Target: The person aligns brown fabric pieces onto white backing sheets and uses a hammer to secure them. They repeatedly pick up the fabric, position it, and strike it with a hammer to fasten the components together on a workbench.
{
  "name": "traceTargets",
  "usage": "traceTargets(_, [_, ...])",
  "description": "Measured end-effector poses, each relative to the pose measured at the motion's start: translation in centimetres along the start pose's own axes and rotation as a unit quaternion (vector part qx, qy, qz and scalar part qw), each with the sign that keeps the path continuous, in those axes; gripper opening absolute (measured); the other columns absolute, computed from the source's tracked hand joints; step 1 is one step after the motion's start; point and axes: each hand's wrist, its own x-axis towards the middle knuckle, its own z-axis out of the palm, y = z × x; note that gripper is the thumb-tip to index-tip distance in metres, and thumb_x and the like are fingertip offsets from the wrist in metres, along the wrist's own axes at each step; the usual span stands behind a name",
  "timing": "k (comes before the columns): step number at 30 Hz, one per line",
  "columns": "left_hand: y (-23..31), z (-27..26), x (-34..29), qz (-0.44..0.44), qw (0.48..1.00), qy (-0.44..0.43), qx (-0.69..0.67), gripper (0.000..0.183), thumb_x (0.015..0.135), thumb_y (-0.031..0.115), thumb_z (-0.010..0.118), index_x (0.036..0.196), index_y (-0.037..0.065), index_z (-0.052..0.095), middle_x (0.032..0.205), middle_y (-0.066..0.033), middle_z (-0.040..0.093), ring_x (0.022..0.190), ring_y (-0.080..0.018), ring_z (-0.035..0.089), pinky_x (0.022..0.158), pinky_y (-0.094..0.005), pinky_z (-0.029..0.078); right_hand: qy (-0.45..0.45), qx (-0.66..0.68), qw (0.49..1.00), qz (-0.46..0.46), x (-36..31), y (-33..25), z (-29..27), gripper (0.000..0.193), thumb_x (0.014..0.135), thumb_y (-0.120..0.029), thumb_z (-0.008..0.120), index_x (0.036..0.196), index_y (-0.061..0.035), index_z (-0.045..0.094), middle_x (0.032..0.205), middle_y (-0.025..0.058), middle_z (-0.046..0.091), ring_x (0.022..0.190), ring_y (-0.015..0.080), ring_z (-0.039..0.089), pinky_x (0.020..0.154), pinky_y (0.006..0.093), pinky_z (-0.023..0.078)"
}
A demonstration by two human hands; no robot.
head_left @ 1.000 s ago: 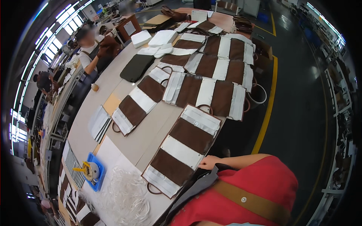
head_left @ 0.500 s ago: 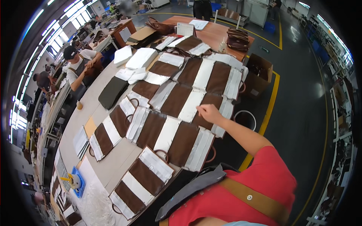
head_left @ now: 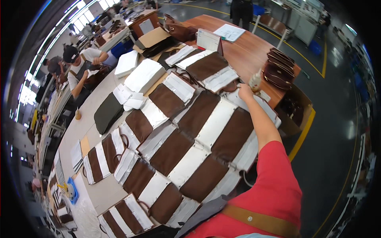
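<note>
Pale grey-beige worktable (head_left: 105, 192), its edge bowed by the lens, mostly covered by overlapping brown-and-white bag panels (head_left: 185, 164), some with brown loop handles. Right hand (head_left: 245, 93), bare, red sleeve, reaches to the table's far end, beside the corner of a brown-and-white panel (head_left: 209, 67) lying nearest the wooden top. Fingers curled; cannot tell whether they pinch its edge. Left hand out of view.

Just beyond: reddish-brown wooden tabletop (head_left: 248, 49) with a squeeze bottle (head_left: 255, 82), a stack of dark brown zipped pouches (head_left: 279, 69), a desk calendar (head_left: 208, 41), a sheet of paper (head_left: 229, 32). Brown leather bag (head_left: 177, 31) near the calendar. On the worktable's left half: stacked white sheets (head_left: 143, 76), a dark flat piece (head_left: 108, 113), a blue tray (head_left: 74, 194).

Room: dark grey floor (head_left: 327, 150), yellow line (head_left: 302, 137), open cardboard box (head_left: 306, 105) beside the wooden top. Left: co-worker in a dark cap (head_left: 71, 54), strip lights overhead, more benches behind.
</note>
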Motion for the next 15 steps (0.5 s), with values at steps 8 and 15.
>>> traceTargets(8, [-1.1, 15.3, -20.5, -0.095, 0.985, 0.051, -0.138, 0.04, 0.09, 0.039, 0.052, 0.099, 0.003, 0.068, 0.089, -0.0198, 0.068, 0.088, -0.036, 0.066, 0.078, -0.0426, 0.051, -0.269, -0.16, 0.949, -0.018, 7.4, 0.3, 7.8, 0.023, 0.087, -0.009, 0.055, 0.1, 0.0058, 0.066, 0.107, 0.0272, 0.064, 0.096, 0.0377, 0.066, 0.081, 0.0443, 0.055])
traceTargets(15, [10.5, 12.9, -27.2, -0.206, 0.959, 0.09, -0.173, 0.035, 0.087, 0.035, 0.055, 0.099, 0.005, 0.066, 0.093, -0.0183, 0.068, 0.092, -0.0344, 0.065, 0.08, -0.0424, 0.051, -0.157, -0.065, 0.977, -0.132, 14.6, 6.6, 7.2, 0.027, 0.084, -0.014, 0.051, 0.082, 0.0069, 0.068, 0.086, 0.0279, 0.065, 0.084, 0.0438, 0.064, 0.075, 0.0489, 0.051])
